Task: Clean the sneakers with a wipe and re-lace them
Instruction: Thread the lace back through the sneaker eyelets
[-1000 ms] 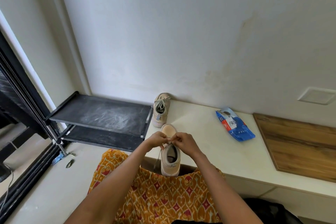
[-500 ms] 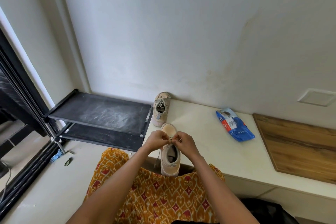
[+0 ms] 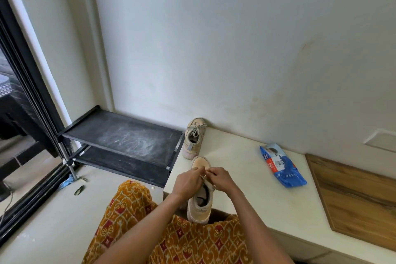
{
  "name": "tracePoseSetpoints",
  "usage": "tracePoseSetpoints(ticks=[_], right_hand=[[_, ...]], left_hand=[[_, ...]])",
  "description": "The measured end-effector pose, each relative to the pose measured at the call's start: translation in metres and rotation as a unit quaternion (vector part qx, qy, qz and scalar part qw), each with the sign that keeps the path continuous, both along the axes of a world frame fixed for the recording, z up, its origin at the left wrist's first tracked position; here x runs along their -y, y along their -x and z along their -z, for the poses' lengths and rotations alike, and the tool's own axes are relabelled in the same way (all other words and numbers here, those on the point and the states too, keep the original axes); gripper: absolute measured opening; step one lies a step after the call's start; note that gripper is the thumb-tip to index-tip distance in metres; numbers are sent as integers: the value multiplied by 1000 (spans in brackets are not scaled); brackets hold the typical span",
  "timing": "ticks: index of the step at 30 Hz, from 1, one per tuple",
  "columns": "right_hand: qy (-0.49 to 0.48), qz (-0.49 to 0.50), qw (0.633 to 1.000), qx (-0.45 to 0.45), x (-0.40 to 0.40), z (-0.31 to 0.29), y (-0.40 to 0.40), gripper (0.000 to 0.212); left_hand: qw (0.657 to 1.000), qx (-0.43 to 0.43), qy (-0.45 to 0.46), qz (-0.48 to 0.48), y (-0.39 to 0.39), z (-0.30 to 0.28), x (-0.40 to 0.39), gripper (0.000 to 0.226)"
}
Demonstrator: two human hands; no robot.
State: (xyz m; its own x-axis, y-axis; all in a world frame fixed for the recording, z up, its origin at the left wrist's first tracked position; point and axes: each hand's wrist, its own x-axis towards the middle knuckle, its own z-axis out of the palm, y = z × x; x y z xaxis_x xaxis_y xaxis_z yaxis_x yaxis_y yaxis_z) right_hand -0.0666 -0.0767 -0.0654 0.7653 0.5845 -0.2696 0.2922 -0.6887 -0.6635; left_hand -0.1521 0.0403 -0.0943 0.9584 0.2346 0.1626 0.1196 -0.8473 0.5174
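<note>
A beige sneaker (image 3: 200,206) stands on the near edge of the cream bench (image 3: 242,180), toe pointing away from me. Both hands meet over its tongue. My left hand (image 3: 187,182) and my right hand (image 3: 220,179) each pinch the pale lace (image 3: 206,180) at the eyelets, fingertips almost touching. The lacing under my fingers is hidden. A second beige sneaker (image 3: 194,138), laced and tied, stands farther back against the wall. A blue pack of wipes (image 3: 281,165) lies on the bench to the right.
A dusty black two-tier shoe rack (image 3: 120,137) stands left of the bench. A wooden board (image 3: 355,197) covers the bench's right end. A dark sliding-door frame (image 3: 32,100) runs along the far left. My orange patterned skirt (image 3: 137,221) fills the foreground.
Both hands stay pinched on the lace over the near sneaker, with only small finger shifts. The camera has tilted slightly.
</note>
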Motion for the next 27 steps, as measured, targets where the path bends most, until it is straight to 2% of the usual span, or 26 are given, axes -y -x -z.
tracePoseSetpoints(ticks=[7,10,14,17,21,24,27], right_hand=[[-4,-75,997,-3,3,-1,-7,23],[-29,-68,997,-29,7,2,-9,23],[-39,-51,998,-20,13,7,-8,17],[-85,28,996,-23,12,8,-3,8],[-180,180,966,-52,12,11,3,10],[-222,236,945,-53,13,18,12,8],[-242,249,935,-73,18,22,20,14]], left_hand=[[999,42,24,-18,1,10,0,14],[996,70,45,-16,3,11,0,11],[992,80,89,-34,3,11,3,7],[986,66,150,-20,2,10,2,10],[975,2,221,-15,-6,9,-5,17],[967,-48,247,-24,-7,2,-12,16],[965,-47,259,-17,-4,-2,-11,14]])
